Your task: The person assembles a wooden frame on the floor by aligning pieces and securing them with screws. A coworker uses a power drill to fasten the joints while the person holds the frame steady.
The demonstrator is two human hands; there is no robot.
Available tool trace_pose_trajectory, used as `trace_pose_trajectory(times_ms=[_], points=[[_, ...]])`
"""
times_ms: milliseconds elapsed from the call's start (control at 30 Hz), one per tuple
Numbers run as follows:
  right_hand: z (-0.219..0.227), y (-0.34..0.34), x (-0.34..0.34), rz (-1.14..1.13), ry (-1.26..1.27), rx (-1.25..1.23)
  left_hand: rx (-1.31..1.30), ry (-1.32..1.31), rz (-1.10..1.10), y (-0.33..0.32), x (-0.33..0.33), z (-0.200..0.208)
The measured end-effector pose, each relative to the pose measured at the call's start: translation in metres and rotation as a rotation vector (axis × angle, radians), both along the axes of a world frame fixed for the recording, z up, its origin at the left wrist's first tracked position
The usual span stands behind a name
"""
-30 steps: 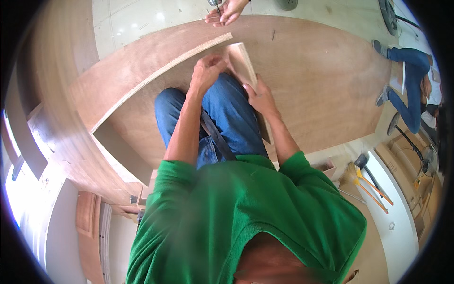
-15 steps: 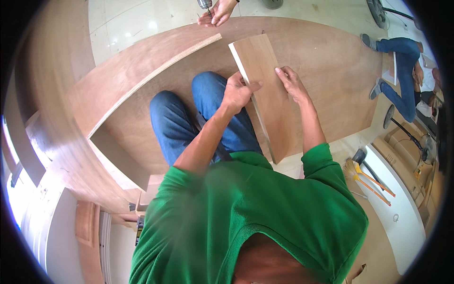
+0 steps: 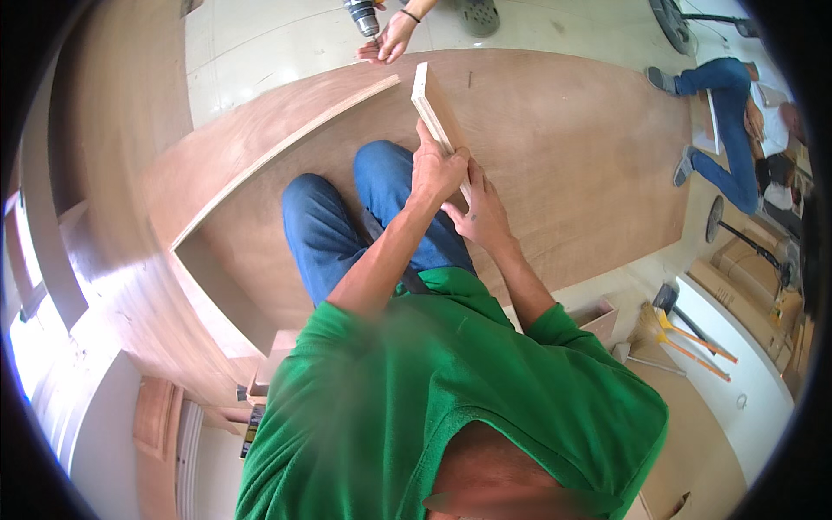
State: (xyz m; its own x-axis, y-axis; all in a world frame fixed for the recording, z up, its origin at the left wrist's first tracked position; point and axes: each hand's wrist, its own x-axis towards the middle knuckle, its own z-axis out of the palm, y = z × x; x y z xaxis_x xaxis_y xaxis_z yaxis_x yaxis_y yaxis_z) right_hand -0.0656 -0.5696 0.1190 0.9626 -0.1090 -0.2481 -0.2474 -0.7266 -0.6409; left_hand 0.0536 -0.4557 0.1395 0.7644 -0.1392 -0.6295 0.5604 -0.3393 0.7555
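A narrow wooden board (image 3: 440, 113) stands tilted up on edge in front of my knees, its pale layered edge facing up. My left hand (image 3: 436, 176) is closed round its left side, about midway along. My right hand (image 3: 484, 212) grips the board from the right, just nearer to me, with its fingertips close to the left hand. The board's lower end is hidden behind my hands and arms. Beneath lies a large plywood panel (image 3: 572, 173). A long upright strip (image 3: 295, 143) curves along the panel's left part.
At the far edge, another person's hand (image 3: 394, 39) is at the tip of a power drill (image 3: 362, 17). A seated person (image 3: 724, 87) is at the right. A broom (image 3: 663, 325), cardboard boxes (image 3: 737, 277) and a white panel (image 3: 754, 373) lie right. A small thin dark piece (image 3: 471, 80) is on the plywood.
The board has turned from showing its broad face to showing its narrow edge. My right hand has moved left, close beside my left hand. The drill has come further into view.
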Motion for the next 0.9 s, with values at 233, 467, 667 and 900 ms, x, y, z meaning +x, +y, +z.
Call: trace_pose_trajectory(times_ms=[233,467,667,900], points=[[-0.044,0.015,-0.010,-0.156,0.084,-0.059,0.036,0.092,-0.126,0.010,-0.003,-0.046],[-0.090,0.014,0.008,-0.096,0.164,-0.048,0.067,-0.198,0.047,0.081,0.063,-0.070],[-0.122,0.011,0.026,-0.136,0.178,-0.007,0.029,-0.255,0.232,0.141,0.127,-0.072],[-0.123,0.012,0.036,-0.130,0.197,-0.017,0.238,-0.390,0.051,0.142,0.153,-0.080]])
